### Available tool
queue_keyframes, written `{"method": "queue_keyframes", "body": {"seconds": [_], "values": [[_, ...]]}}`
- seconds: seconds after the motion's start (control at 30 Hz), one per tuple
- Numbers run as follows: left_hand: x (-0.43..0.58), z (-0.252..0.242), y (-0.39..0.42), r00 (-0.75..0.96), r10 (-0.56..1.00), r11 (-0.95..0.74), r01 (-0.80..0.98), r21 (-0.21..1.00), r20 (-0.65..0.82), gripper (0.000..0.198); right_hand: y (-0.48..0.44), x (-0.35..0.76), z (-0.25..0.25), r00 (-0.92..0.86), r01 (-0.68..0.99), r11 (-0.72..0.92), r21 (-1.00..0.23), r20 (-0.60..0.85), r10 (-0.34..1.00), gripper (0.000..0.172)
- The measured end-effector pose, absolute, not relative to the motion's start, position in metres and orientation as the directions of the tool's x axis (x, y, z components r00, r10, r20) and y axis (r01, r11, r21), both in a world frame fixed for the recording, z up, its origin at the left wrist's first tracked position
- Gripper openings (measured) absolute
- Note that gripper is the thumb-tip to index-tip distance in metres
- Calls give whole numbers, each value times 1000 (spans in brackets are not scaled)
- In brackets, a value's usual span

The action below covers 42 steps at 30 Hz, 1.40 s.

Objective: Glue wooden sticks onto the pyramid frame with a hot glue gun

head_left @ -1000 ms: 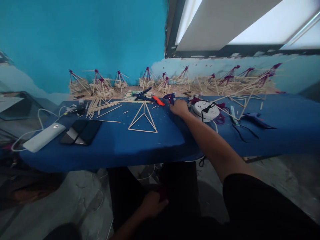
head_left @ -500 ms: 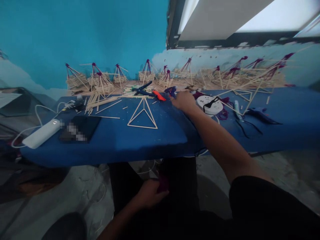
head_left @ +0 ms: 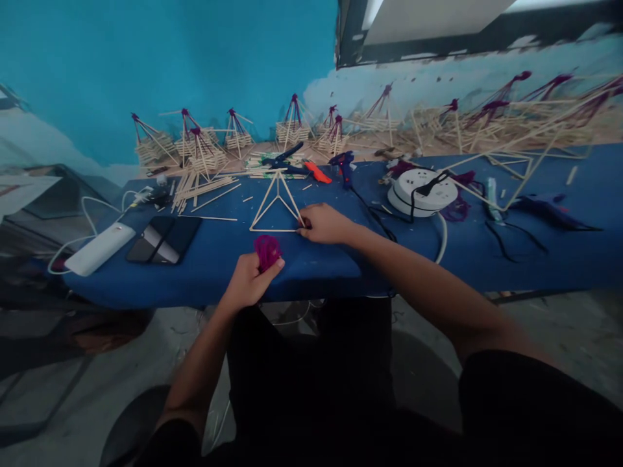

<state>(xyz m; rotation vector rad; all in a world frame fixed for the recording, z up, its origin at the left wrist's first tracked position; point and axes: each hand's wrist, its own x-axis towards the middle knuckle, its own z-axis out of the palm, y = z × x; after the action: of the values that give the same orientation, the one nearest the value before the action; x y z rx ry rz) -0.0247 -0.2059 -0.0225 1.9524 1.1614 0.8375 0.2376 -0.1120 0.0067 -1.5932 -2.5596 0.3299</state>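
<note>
My left hand [head_left: 248,280] is closed around a bundle of magenta yarn [head_left: 267,251], just over the front part of the blue-covered table [head_left: 224,266]. A pyramid frame of thin wooden sticks [head_left: 265,202] stands on the cloth beyond it. At the frame's right front corner, my right hand [head_left: 322,224] pinches the stick ends between thumb and fingers. Behind the frame lie dark-handled pliers [head_left: 287,160], an orange tool [head_left: 318,172] and a blue glue gun [head_left: 344,167].
Loose sticks [head_left: 202,191] lie at the left, near a black phone [head_left: 164,240] and a white power bank [head_left: 100,249]. A round white power strip [head_left: 422,192] with cables sits at the right. Several stick models with magenta tops [head_left: 293,120] line the wall.
My right hand has come back from the glue gun to the frame's corner. My left hand has risen from my lap with the yarn to above the table.
</note>
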Motion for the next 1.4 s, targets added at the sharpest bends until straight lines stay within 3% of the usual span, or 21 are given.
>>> {"method": "queue_keyframes", "body": {"seconds": [0.23,0.3,0.33,0.4,0.47,0.57,0.67,0.83,0.93,1.07,1.27,1.4], "values": [[0,-2,-134,435,814,-532,290,796,385,48,-61,234,3,-253,927,276,-253,120,960,25],[9,-3,-103,398,804,-564,277,778,442,46,-53,234,2,-155,902,241,-358,254,955,21],[13,-5,-89,386,803,-573,291,766,454,44,-51,235,1,-112,848,268,-457,340,934,18],[20,-10,-67,355,797,-595,318,738,489,33,-53,235,-2,-74,632,423,-650,492,867,35],[24,-16,-56,363,773,-627,320,710,520,22,-60,234,-6,-132,388,577,-719,576,807,55],[23,-25,-55,382,751,-652,301,696,538,23,-70,229,-11,-227,261,643,-720,601,766,61],[18,-29,-60,383,753,-631,191,752,535,46,-70,226,-15,-205,269,626,-732,591,780,60],[9,-26,-58,391,832,-399,-71,914,394,65,-60,229,-21,-143,227,613,-757,596,790,70],[9,-22,-54,304,892,-294,-170,941,334,60,-58,226,-25,-136,189,615,-766,600,789,75],[12,-21,-53,333,929,-109,-165,980,160,45,-55,222,-33,-166,206,677,-707,656,736,73],[12,-27,-53,376,920,-74,-113,991,112,41,-44,225,-45,-208,312,765,-564,745,634,41],[8,-32,-47,349,931,-73,-111,991,108,41,-30,229,-51,-66,283,724,-629,740,669,55]]}}
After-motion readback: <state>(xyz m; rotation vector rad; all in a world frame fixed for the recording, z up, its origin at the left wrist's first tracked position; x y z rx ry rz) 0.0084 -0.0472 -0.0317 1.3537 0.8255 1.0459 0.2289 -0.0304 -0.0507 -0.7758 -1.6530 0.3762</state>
